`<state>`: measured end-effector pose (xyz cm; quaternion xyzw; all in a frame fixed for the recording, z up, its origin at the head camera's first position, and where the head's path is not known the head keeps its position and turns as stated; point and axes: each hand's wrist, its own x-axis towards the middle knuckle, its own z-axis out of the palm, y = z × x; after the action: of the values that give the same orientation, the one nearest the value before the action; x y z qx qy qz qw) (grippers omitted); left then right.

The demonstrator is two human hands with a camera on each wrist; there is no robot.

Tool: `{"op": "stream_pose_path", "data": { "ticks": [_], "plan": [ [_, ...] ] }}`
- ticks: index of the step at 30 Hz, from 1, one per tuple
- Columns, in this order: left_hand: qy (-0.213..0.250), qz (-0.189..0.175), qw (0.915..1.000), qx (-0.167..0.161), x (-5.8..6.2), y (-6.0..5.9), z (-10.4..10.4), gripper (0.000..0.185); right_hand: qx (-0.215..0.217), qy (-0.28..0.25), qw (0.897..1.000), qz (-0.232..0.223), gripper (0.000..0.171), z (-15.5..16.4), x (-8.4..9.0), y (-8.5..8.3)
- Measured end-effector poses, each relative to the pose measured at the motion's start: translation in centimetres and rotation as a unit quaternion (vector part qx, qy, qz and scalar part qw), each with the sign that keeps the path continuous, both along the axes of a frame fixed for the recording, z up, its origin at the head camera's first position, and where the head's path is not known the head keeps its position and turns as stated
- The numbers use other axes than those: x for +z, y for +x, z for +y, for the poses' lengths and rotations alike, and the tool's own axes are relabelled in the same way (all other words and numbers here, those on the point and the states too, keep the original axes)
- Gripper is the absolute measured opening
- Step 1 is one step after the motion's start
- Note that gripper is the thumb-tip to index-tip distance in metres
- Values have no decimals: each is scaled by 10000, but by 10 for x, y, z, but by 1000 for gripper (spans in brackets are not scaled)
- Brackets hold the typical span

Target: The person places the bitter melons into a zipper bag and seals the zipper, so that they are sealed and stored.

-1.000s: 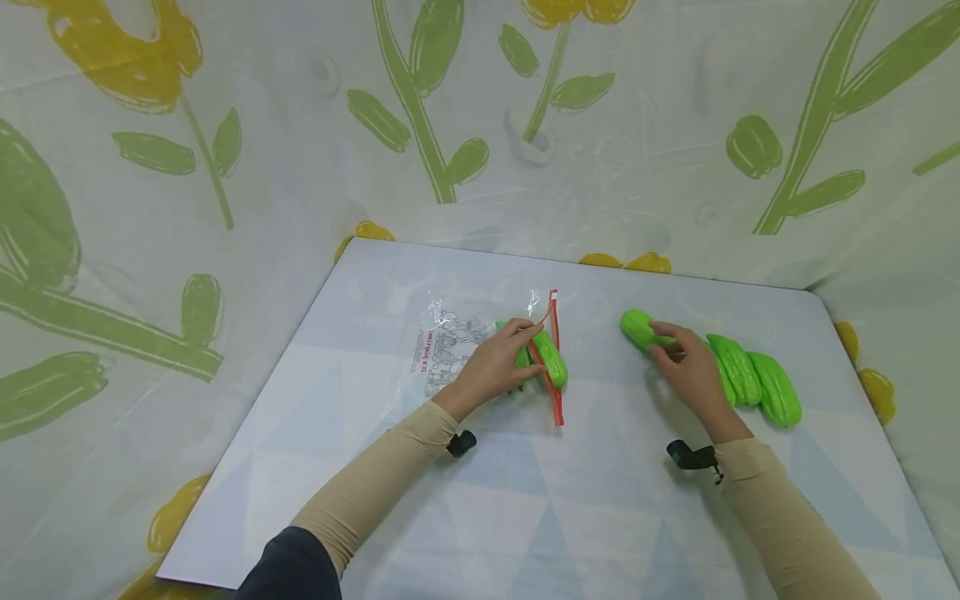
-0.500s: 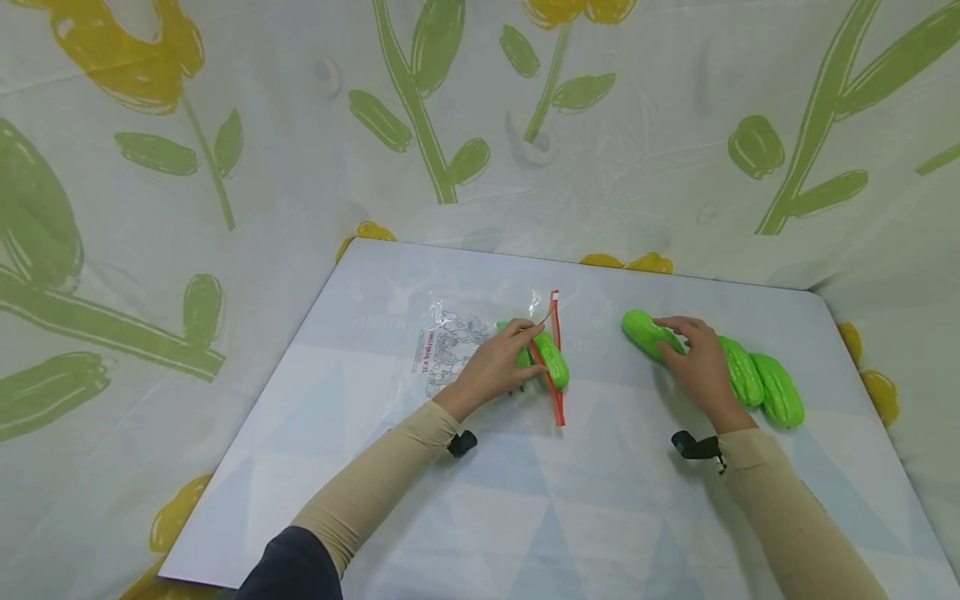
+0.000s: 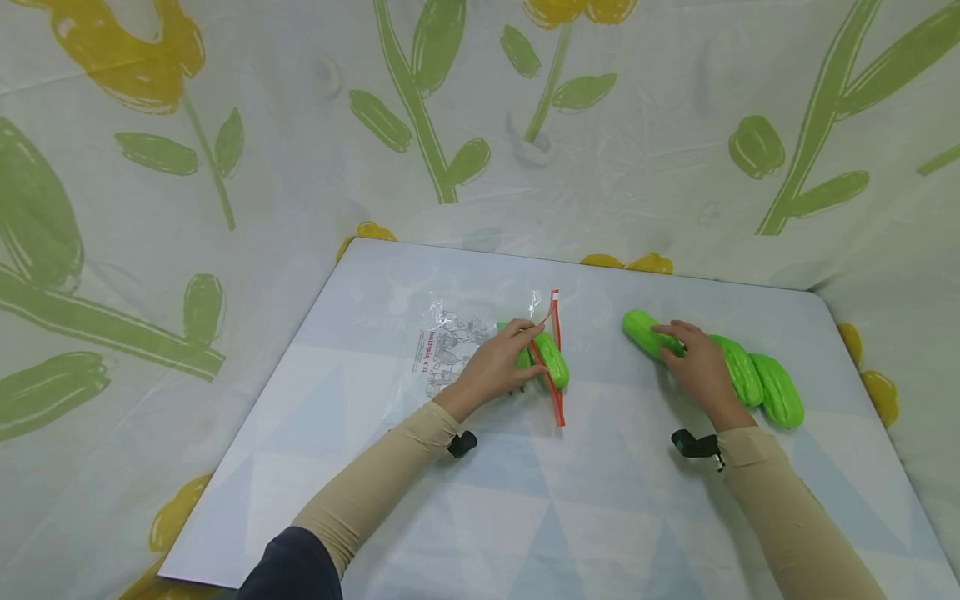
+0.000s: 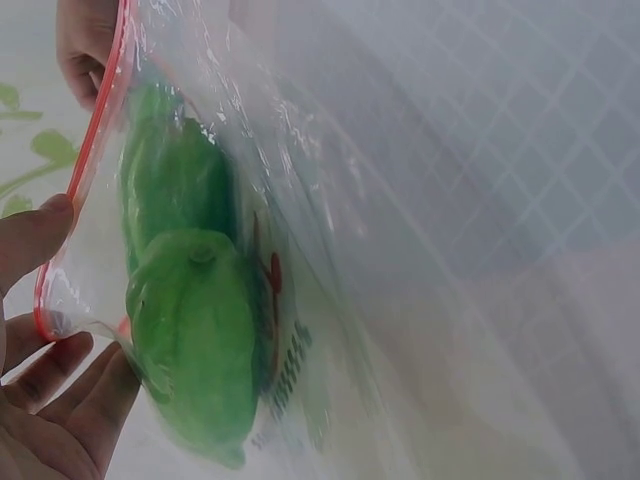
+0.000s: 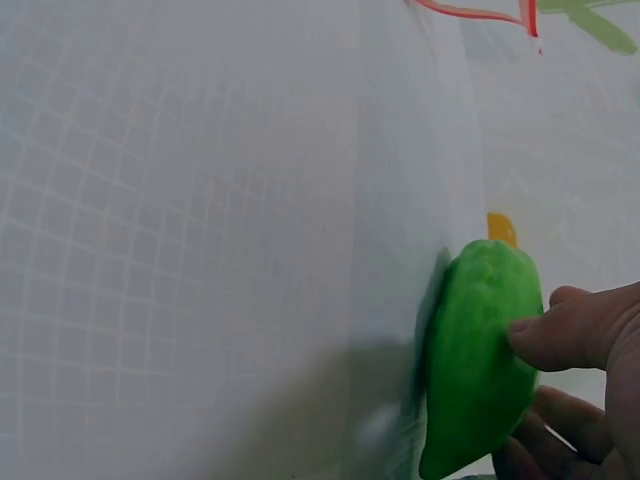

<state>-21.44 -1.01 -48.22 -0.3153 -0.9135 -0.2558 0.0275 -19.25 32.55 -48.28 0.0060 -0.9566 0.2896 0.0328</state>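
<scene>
A clear zip bag (image 3: pixel 450 333) with a red-edged mouth (image 3: pixel 556 400) lies on the table, with green gourd-like vegetables (image 3: pixel 551 360) inside it near the opening. My left hand (image 3: pixel 491 367) holds the bag's red edge between thumb and fingers; the left wrist view shows the mouth gaping and two ridged green vegetables (image 4: pixel 195 340) through the plastic. My right hand (image 3: pixel 697 367) grips another green vegetable (image 3: pixel 639 329) lying on the table. In the right wrist view, the thumb (image 5: pixel 560 335) presses one side of this vegetable (image 5: pixel 480 350) and the fingers lie behind it.
More green vegetables (image 3: pixel 777 390) lie side by side to the right of my right hand, partly hidden by it. The white and pale blue tabletop (image 3: pixel 525 517) ends at a curtain (image 3: pixel 645 183) with printed flowers and leaves.
My right hand has shifted slightly to the right and closed in around the vegetable, which has scarcely moved. The left hand and the bag have stayed in place.
</scene>
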Motion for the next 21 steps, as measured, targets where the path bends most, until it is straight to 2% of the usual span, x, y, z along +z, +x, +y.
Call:
{"op": "stream_pose_path", "data": {
  "ticks": [7, 21],
  "plan": [
    [49, 28, 10000, -22, 1, 1, 0, 71, 176, 11, 9998, -92, 40, -2, 1, 2],
    [101, 48, 9999, -55, 1, 1, 0, 71, 312, 142, 9994, 83, 43, -10, -1, 6]
  ]
}}
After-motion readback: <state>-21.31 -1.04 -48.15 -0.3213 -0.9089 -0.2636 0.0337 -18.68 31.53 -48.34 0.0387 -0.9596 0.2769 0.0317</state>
